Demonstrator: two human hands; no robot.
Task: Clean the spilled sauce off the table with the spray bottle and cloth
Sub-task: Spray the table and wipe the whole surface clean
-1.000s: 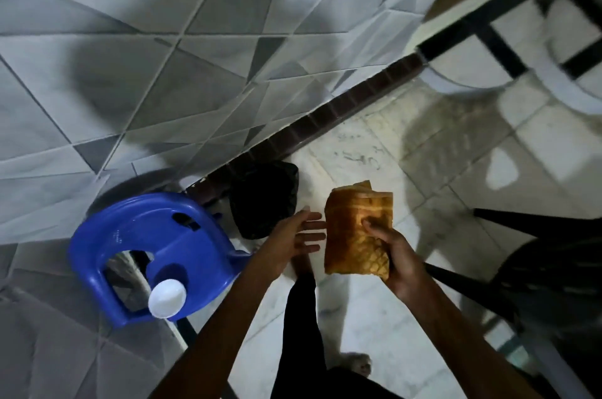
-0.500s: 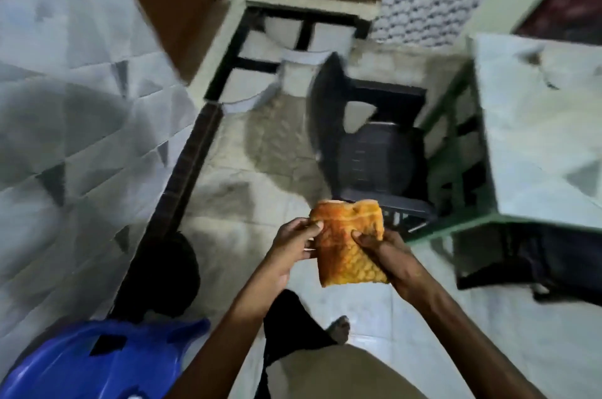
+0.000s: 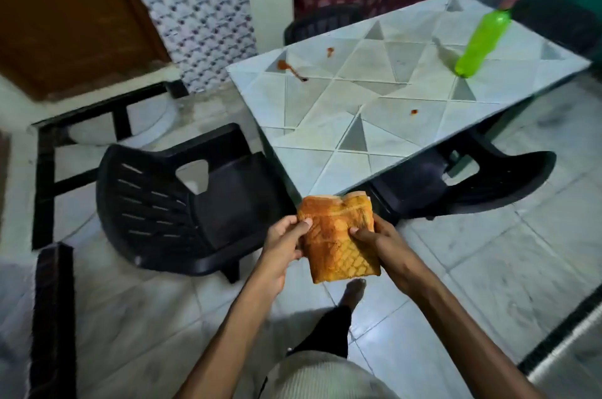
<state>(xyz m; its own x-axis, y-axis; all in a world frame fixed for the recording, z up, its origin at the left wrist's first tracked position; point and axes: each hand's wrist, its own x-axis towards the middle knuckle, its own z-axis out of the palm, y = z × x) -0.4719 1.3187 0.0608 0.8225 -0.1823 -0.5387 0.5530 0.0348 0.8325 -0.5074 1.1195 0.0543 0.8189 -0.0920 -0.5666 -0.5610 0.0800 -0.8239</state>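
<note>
Both grips are closed on the folded orange cloth, lower centre of frame. The left hand pinches its left edge with the thumb on top. The right hand holds the right edge, thumb across the front. The cloth is in the air over the floor, near the bench's closest corner. The bench fills the upper right. I see red sauce streaks near its upper-left corner and smaller spots elsewhere. A green spray bottle stands at the far right end, its pink top blurred. One black chair sits centre left; another is tucked under the bench's near edge.
</note>
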